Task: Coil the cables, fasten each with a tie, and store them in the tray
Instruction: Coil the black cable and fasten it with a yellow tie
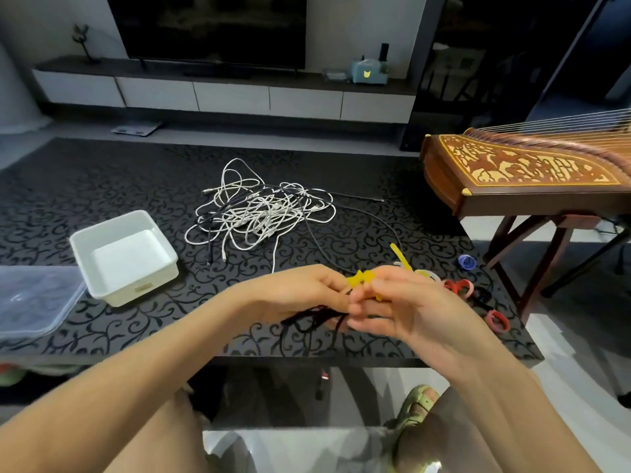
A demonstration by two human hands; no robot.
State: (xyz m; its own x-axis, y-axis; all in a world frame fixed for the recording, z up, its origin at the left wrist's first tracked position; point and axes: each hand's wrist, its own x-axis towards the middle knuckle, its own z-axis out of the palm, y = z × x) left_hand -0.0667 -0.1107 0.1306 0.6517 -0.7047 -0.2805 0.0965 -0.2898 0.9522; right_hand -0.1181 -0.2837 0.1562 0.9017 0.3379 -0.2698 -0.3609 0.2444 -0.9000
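Tying off: a black cable, gathered into loose loops, hangs between two hands above the table's near edge, well to the right of the white tray. The left hand pinches the bundle. The right hand pinches a yellow tie against it, though blur hides the exact fingerwork. The thin, limp loops could spring apart if either pinch slackens before the soft, flat strap locks. Beyond the tray's far right corner lies a tangle of white and black cables. Farther right, spare ties in red, pink and blue sit on the glossy, scroll-patterned table.
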